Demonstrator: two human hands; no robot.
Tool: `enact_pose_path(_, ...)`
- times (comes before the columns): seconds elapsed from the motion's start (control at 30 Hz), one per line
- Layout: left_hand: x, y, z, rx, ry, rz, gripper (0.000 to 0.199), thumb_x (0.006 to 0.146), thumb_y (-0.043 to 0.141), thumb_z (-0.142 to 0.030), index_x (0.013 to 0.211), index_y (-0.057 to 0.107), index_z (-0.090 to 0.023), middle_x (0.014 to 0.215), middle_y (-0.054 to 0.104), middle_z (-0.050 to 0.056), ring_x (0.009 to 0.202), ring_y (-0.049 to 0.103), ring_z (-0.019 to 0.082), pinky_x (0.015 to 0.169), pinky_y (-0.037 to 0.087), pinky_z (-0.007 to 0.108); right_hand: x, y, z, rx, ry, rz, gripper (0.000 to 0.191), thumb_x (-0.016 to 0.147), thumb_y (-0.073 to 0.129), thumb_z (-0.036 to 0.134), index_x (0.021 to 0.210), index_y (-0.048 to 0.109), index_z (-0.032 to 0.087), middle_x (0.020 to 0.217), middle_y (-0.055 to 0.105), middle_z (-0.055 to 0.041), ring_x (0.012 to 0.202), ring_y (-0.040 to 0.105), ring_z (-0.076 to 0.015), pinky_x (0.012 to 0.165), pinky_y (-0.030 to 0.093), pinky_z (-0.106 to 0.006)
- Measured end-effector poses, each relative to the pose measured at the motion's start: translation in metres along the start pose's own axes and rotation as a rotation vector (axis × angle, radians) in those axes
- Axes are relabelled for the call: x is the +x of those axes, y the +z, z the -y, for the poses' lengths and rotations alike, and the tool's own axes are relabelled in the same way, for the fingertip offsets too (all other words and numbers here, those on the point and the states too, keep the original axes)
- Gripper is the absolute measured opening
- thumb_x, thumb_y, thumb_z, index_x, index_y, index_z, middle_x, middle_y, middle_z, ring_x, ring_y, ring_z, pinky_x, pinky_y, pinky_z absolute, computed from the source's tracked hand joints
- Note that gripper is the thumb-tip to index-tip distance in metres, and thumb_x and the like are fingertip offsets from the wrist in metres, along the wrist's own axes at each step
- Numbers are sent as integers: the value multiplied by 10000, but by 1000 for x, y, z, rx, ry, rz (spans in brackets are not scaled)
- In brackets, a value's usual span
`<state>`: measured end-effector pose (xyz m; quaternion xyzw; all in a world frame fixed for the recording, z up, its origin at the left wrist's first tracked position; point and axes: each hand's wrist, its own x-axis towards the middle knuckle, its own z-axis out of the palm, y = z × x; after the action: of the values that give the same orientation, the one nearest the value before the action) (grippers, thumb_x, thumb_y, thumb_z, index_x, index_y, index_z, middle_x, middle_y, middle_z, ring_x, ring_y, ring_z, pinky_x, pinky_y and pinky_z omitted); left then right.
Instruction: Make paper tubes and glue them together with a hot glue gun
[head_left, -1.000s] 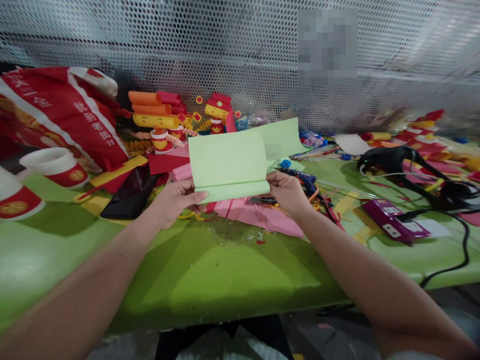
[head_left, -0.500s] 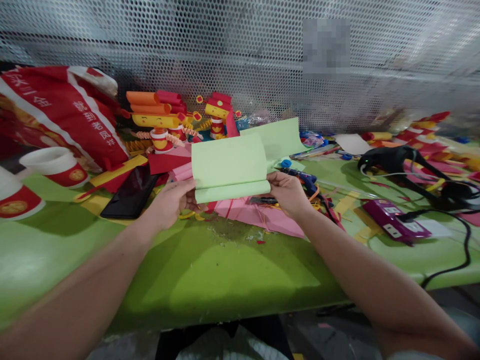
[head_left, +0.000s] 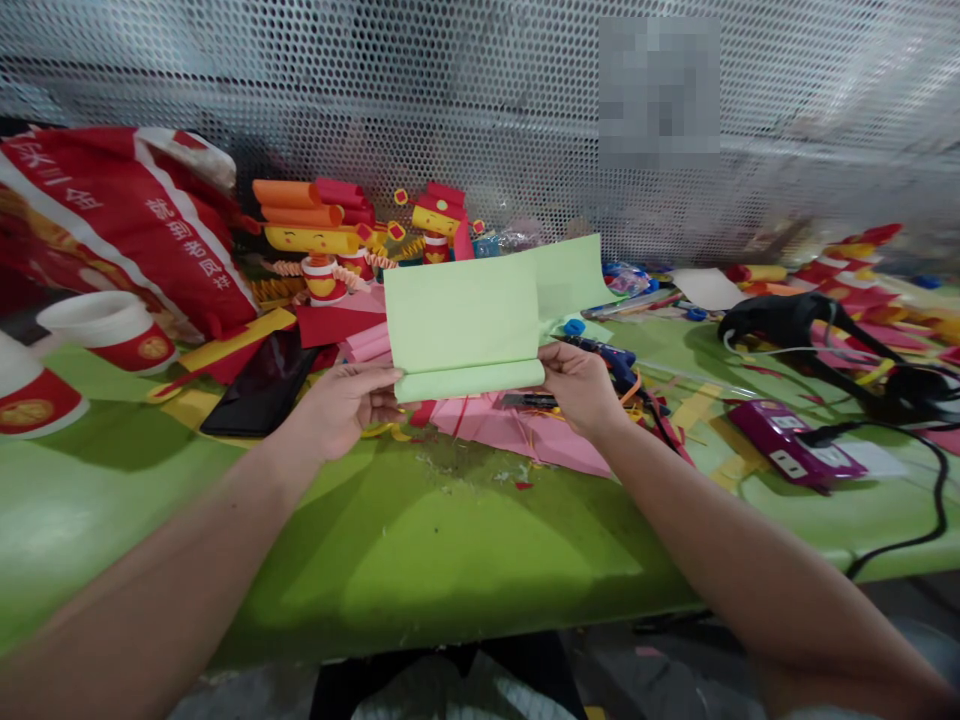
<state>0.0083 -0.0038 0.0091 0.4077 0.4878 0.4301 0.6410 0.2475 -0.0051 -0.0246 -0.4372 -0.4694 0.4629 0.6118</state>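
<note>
A light green sheet of paper [head_left: 463, 315] is held up above the table, its lower edge rolled into a tube. My left hand [head_left: 346, 405] pinches the left end of the roll, thumb on top. At the right end, my right hand [head_left: 581, 388] has its fingers closed on the roll. Behind the sheet, a second green paper [head_left: 574, 272] shows partly. Pink paper [head_left: 525, 440] lies on the table below, with a dark tool partly hidden near my right hand. A blue glue gun [head_left: 616, 362] lies just beyond that hand.
On the left are paper cups [head_left: 112, 330], a black phone [head_left: 261, 382] and a red bag [head_left: 127, 225]. Paper figures [head_left: 319, 245] stand at the back. A purple power strip [head_left: 795, 445] with a cable and a black headset-like strap [head_left: 795, 320] lie right. A perforated metal panel [head_left: 420, 80] rises behind.
The sheet's upper part stands more upright and flatter, with its top edge higher. Both hands keep hold of the roll and have barely shifted.
</note>
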Motion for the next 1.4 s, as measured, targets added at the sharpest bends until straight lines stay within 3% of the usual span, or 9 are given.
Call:
enact_pose_path(0.17,1,0,0,-34,12,3,102,633,665,-133,732,683,-119,627,687,50,529,638,153,478,527,237,2,-2,-1,-12,27,41,348,442,825,347,641,577,204,515,632,55,481,606,-127,538,547,-292)
enact_pose_path(0.4,3,-1,3,-19,62,-2,120,560,723,-187,654,669,-135,641,693,38,512,609,135,483,512,240,1,-6,-2,-31,11,126,577,473,828,406,941,543,225,746,674,18,651,628,-129,623,534,-294)
enact_pose_path(0.67,1,0,12,17,133,107,321,539,800,-240,828,678,-176,781,711,20,617,631,136,565,515,244,-3,-5,-5,-108,5,195,390,564,773,433,820,593,200,679,643,12,654,610,-129,641,532,-306)
enact_pose_path(0.87,1,1,11,-30,173,147,282,594,749,-201,868,686,-213,816,734,14,738,679,188,594,531,255,-11,-7,1,-84,-35,251,500,731,646,315,1217,531,309,643,633,49,565,570,-112,563,509,-270)
enact_pose_path(1.03,0,-2,6,-88,170,89,268,576,713,-122,827,688,-214,776,736,0,667,679,171,575,538,249,-13,-13,5,-92,-45,382,200,715,638,259,895,723,264,752,684,8,637,614,-119,614,531,-289)
enact_pose_path(1.2,0,-4,7,-110,102,140,240,567,711,-101,794,690,-175,762,736,25,615,668,164,582,544,259,-12,-7,8,-109,-235,440,123,694,717,299,816,733,307,1029,683,-7,939,632,-163,778,543,-339)
enact_pose_path(1.3,2,-4,10,-133,85,166,201,607,711,-119,804,691,-156,759,734,37,616,667,149,623,547,250,-12,-1,11,-106,-339,514,63,688,730,350,722,733,297,992,691,-22,968,620,-182,824,517,-370)
enact_pose_path(1.4,3,-2,11,-139,107,147,204,626,710,-99,818,697,-165,770,734,29,627,666,137,631,541,231,-13,3,12,-140,-369,516,130,671,734,400,674,721,271,891,697,-32,889,626,-188,804,502,-379)
